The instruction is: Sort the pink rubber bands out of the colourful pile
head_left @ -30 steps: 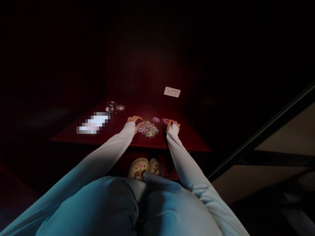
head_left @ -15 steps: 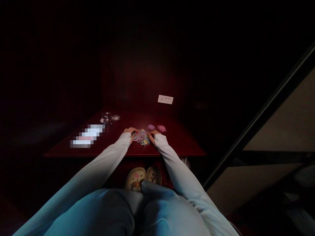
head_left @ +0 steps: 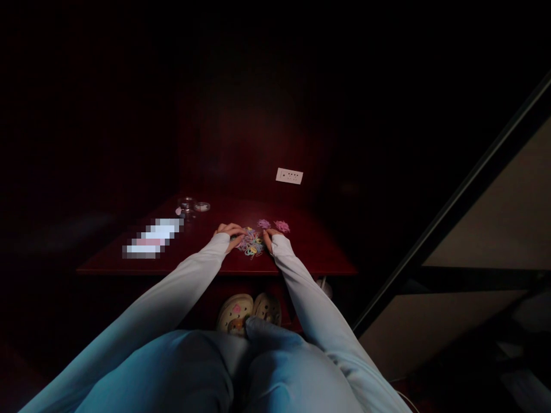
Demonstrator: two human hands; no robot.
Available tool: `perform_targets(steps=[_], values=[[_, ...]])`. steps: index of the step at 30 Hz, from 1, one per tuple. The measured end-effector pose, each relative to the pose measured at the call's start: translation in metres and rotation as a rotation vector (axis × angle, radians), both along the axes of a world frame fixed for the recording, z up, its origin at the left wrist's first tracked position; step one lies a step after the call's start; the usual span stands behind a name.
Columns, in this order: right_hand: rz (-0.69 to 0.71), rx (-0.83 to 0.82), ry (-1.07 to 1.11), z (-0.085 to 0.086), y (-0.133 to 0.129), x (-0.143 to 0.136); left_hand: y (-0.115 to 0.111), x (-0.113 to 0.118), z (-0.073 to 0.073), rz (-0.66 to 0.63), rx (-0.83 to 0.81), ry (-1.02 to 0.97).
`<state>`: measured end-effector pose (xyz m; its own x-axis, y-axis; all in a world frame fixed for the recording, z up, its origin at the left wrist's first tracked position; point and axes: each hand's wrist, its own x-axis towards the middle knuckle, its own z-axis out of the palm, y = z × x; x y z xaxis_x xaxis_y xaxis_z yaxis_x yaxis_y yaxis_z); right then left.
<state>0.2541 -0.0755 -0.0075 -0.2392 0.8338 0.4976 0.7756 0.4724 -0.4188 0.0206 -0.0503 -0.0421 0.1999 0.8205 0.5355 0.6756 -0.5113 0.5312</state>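
Note:
A pile of small bands (head_left: 251, 243) in mixed pastel colours lies near the front edge of the dark red table (head_left: 172, 265). My left hand (head_left: 231, 232) reaches over the pile's left side, fingers bent toward the bands; whether it pinches one is too small to tell. At the right side of the pile is my right hand (head_left: 270, 235), its fingers close together and partly hidden by the sleeve. Just beyond that hand lie a small purple heap (head_left: 263, 223) and a small pink heap (head_left: 282, 226).
A clear round container (head_left: 186, 205) and a round lid (head_left: 202, 206) sit at the back left. A blurred-out bright object (head_left: 154, 238) lies on the left of the table. The back wall carries a white socket plate (head_left: 289, 176). Beneath the table edge are clogs (head_left: 236, 312).
My left hand has moved slightly right, over the pile's left part. My right hand has shifted a little to the right, away from the bands.

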Motion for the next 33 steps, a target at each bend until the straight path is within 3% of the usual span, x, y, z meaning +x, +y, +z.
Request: perform_targets(steps=[7,15,19,24,29,33], values=[[-0.031,-0.040,0.039,-0.003,0.002,0.002,-0.004,0.001,-0.003,-0.068,0.077,-0.013],[0.059,-0.051,0.089,-0.005,0.005,0.005,0.006,0.000,-0.004,-0.077,0.072,-0.040],[0.150,-0.084,0.252,-0.011,0.014,0.008,0.003,0.002,-0.003,-0.030,0.091,-0.081],[0.225,-0.253,0.496,-0.011,0.025,0.020,-0.012,0.004,0.005,-0.176,0.093,0.007],[0.282,-0.281,0.373,-0.003,0.021,0.024,-0.022,0.008,0.010,-0.231,0.053,0.095],[0.220,-0.280,0.155,-0.005,0.011,0.018,-0.022,0.008,0.011,-0.188,0.028,0.073]])
